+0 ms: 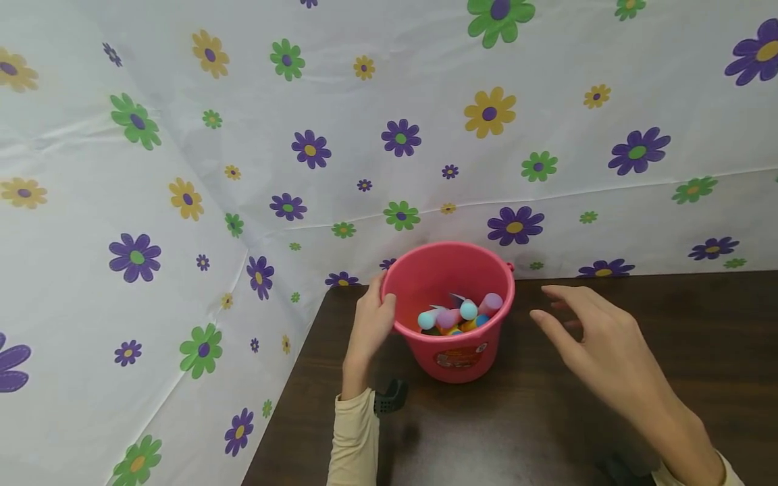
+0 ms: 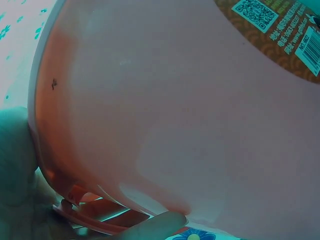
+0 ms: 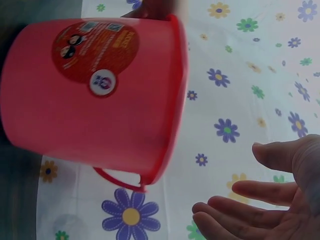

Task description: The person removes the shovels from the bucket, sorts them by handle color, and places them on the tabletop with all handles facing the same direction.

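A pink plastic bucket (image 1: 419,277) stands upright on the dark table, with a round label on its front. Inside lie several small colourful pieces (image 1: 468,310) with rounded ends, in light blue, purple, yellow and blue. My left hand (image 1: 373,320) grips the bucket's left rim, thumb over the edge and fingers outside. From the left wrist view, the bucket wall (image 2: 150,110) fills most of the picture, with fingers beside its handle. My right hand (image 1: 598,337) hovers to the right of the bucket, apart from it, fingers loosely bent and holding nothing.
The dark wooden table (image 1: 474,432) runs to the right and toward me. Behind and to the left hangs a white cloth (image 1: 340,101) printed with purple, green and yellow flowers. The bucket's pink handle (image 3: 117,181) hangs down against its side.
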Action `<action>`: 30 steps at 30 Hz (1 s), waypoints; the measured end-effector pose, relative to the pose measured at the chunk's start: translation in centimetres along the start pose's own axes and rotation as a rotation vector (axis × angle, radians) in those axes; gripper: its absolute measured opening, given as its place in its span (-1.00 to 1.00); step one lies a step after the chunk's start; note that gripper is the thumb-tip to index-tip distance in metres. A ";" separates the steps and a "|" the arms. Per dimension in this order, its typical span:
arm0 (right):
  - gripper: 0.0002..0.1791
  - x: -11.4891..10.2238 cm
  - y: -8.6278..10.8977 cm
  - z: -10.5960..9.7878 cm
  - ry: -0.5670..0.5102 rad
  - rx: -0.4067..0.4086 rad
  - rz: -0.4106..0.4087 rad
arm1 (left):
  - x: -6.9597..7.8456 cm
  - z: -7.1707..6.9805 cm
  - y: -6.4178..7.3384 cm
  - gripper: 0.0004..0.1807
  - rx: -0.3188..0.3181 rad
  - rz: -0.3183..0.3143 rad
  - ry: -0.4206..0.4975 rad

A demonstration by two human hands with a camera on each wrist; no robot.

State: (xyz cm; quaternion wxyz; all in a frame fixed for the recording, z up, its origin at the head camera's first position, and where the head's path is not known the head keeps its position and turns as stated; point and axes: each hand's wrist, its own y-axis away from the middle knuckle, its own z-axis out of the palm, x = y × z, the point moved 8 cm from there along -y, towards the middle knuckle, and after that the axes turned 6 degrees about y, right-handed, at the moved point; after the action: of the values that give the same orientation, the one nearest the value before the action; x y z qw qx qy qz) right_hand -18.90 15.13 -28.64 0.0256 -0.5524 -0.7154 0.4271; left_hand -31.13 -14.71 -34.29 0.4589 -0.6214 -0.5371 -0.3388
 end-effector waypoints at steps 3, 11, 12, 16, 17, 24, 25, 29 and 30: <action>-0.48 -0.5 -0.4 0.0 -0.013 0.018 -0.012 | 0.0 0.0 -0.1 -0.39 0.002 -0.003 0.003; -0.51 -2.1 -1.6 0.8 -0.082 0.049 -0.039 | -0.3 0.1 -0.1 -0.39 0.000 -0.004 0.003; -0.51 -2.2 -1.7 1.0 -0.096 0.049 -0.038 | -0.3 0.1 -0.1 -0.39 0.001 -0.006 0.003; -0.53 -3.0 -2.2 1.5 -0.153 0.052 -0.035 | -0.2 0.2 -0.2 -0.40 0.003 -0.004 0.001; -0.53 -3.2 -2.3 1.7 -0.166 0.055 -0.034 | -0.2 0.3 -0.2 -0.39 0.002 -0.003 0.000; -0.56 -4.3 -2.9 2.2 -0.190 0.062 -0.029 | 0.0 0.3 -0.2 -0.41 0.010 0.016 -0.024; -0.57 -4.5 -3.0 2.3 -0.188 0.063 -0.031 | 0.0 0.3 -0.2 -0.41 0.012 0.018 -0.026; -0.55 -4.9 -3.2 2.5 -0.191 0.063 -0.041 | 0.0 0.2 -0.2 -0.41 0.016 0.022 -0.037; -0.54 -5.0 -3.3 2.5 -0.195 0.062 -0.043 | 0.0 0.2 -0.2 -0.41 0.018 0.023 -0.040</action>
State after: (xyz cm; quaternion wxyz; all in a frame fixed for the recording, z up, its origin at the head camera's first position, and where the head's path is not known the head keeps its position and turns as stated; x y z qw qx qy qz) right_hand -20.80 9.54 -25.99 -0.0178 -0.4917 -0.7127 0.5000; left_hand -31.33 -14.49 -34.29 0.4574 -0.6299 -0.5420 -0.3164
